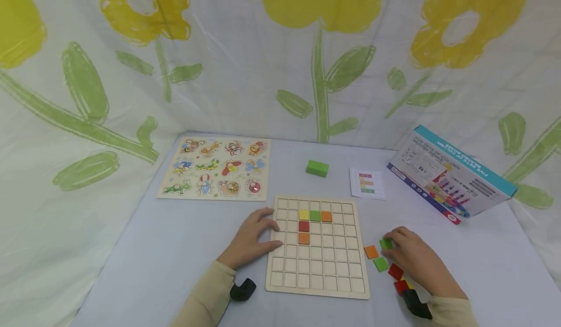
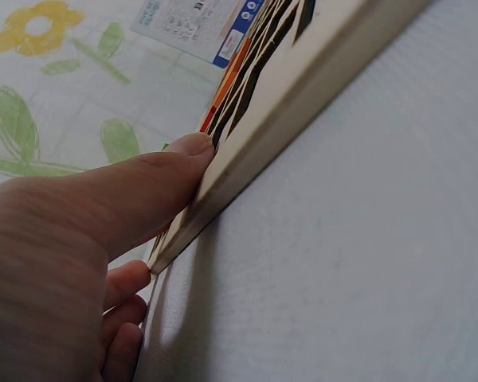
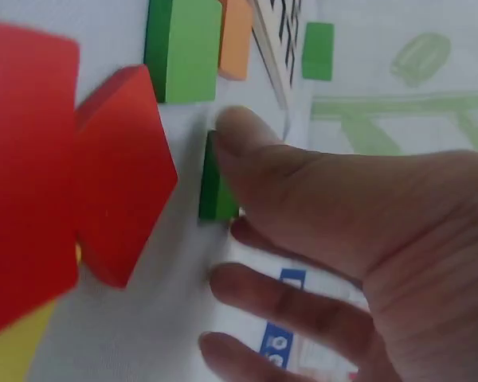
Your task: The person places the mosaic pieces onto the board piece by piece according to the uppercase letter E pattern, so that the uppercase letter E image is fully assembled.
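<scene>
A wooden grid board (image 1: 322,290) lies on the table with several coloured tiles in its cells: yellow, green and orange in a row, red and orange below the yellow. My left hand (image 1: 251,238) rests at the board's left edge, fingers loosely bent, the thumb (image 2: 163,179) touching its top. To the right of the board, my right hand (image 1: 416,261) pinches a green tile (image 3: 213,191) between thumb and forefinger, low over the table. Around it lie an orange tile (image 1: 371,252), another green tile (image 1: 380,264), red tiles (image 1: 395,271) and a partly hidden yellow tile (image 1: 409,284).
An insect puzzle board (image 1: 215,198) lies at the back left. Behind the grid board are a green block (image 1: 317,168) and a card printed with coloured squares (image 1: 380,183). A cardboard box (image 1: 447,176) stands at the back right, before a flowered cloth backdrop (image 1: 236,74).
</scene>
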A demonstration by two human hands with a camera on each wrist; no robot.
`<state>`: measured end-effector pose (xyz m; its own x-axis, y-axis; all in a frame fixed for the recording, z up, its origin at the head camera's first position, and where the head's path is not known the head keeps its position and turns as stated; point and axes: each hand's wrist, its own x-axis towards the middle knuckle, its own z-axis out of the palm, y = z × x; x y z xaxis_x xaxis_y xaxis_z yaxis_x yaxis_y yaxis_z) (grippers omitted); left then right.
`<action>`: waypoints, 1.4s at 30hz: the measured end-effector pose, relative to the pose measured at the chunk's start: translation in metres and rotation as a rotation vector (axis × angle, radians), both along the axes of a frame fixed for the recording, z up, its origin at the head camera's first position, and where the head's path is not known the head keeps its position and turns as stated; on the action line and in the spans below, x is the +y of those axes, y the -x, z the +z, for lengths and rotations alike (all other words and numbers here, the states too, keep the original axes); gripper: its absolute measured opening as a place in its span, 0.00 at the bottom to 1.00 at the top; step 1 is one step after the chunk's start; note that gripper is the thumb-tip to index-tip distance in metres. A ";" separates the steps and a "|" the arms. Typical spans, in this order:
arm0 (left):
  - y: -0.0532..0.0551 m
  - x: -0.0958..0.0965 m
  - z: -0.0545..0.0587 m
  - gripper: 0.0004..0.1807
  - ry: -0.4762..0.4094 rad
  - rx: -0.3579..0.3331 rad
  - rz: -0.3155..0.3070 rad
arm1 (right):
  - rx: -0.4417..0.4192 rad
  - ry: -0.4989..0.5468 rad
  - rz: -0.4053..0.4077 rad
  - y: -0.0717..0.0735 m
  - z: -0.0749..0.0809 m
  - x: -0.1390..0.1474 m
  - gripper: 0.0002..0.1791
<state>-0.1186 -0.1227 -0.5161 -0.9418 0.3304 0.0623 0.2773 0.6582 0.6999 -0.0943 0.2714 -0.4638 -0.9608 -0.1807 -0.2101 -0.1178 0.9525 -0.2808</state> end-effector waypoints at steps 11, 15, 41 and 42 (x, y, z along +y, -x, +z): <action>-0.001 0.000 0.001 0.14 -0.012 0.000 -0.007 | 0.064 0.028 0.008 -0.005 -0.003 0.001 0.16; -0.001 0.000 0.001 0.14 -0.018 0.005 -0.013 | 0.098 0.033 0.004 -0.005 0.001 -0.002 0.13; 0.000 -0.002 0.002 0.15 -0.001 0.012 -0.027 | 0.340 0.221 0.447 0.016 -0.011 -0.112 0.10; 0.001 -0.002 0.002 0.15 -0.002 0.014 -0.028 | 0.349 0.221 0.454 0.017 -0.012 -0.113 0.10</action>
